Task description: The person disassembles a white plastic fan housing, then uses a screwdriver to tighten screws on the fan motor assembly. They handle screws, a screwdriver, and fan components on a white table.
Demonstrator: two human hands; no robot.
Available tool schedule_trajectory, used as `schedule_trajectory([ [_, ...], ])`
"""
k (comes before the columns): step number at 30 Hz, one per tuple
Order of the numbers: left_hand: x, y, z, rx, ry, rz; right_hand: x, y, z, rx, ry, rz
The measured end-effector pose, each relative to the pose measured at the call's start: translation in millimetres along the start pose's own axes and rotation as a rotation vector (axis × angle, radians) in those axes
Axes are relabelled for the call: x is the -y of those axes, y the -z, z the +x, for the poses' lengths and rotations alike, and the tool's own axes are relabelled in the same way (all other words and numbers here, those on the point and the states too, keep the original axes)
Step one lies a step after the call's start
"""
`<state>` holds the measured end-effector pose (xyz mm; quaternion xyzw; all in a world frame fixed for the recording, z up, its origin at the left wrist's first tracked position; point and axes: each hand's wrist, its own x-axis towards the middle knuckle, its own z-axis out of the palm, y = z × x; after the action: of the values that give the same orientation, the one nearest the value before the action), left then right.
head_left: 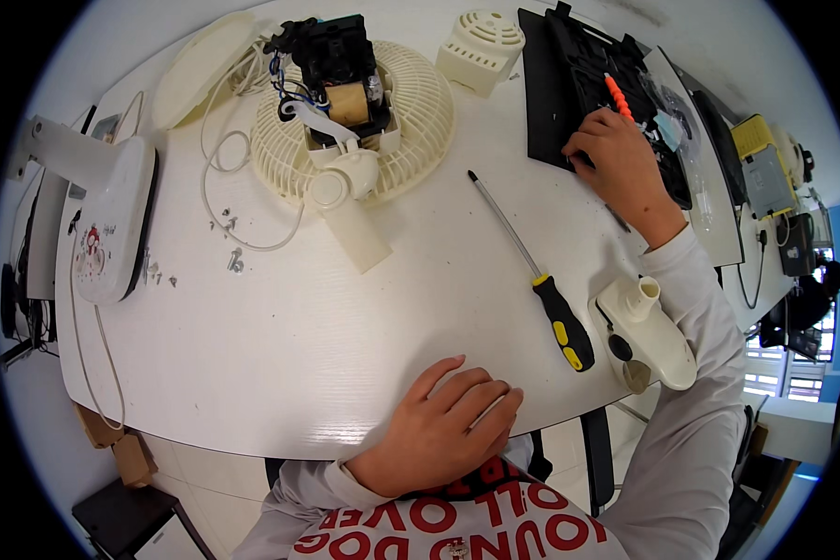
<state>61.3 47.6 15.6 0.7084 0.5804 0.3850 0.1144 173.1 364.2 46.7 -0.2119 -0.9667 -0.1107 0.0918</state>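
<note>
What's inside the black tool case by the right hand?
An orange ribbed stick shows there; other dark contents are unclear. The right hand covers part of the black tool case, hiding whatever lies beneath.

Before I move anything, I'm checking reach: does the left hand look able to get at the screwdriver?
Probably yes: only a short stretch separates the left hand from the screwdriver, and nothing stands between them; the cream plastic base sits on the screwdriver's far side.

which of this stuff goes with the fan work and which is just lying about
Likely part of it:
- partly opened fan
- loose screws
- screwdriver
- vented cream cover
- cream part with tube
- open black case, by the right hand

Probably just lying about:
- white stand
- brown boxes
</note>
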Motion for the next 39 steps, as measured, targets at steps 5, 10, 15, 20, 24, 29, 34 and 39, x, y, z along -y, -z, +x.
schedule_trajectory([
  [5, 0, 0, 0, 0.008, 0.0, 0.008, 5, 7, -1, 0.02, -0.011, 0.026],
  [10, 0, -1, 0, 0.002, -0.003, 0.013, 6, -2, -5, -0.069, 0.036, -0.028],
  [15, 0, -1, 0, 0.002, -0.003, 0.012, 6, -11, -7, -0.116, 0.027, -0.001],
  [20, 1, -3, 1, -0.012, -0.005, 0.014, 5, -16, -9, -0.137, 0.001, 0.033],
  [24, 2, -2, 0, -0.02, -0.003, 0.009, 5, -17, -5, -0.153, 0.034, 0.029],
  [29, 5, -2, -8, -0.006, -0.044, 0.023, 9, -14, -11, -0.205, 0.065, 0.078],
  [34, 3, -4, -14, -0.1, -0.083, -0.044, 13, -9, -18, -0.2, 0.054, -0.02],
  [39, 2, -11, -14, -0.213, -0.054, -0.012, 7, 4, -21, -0.099, 0.057, 0.014],
])
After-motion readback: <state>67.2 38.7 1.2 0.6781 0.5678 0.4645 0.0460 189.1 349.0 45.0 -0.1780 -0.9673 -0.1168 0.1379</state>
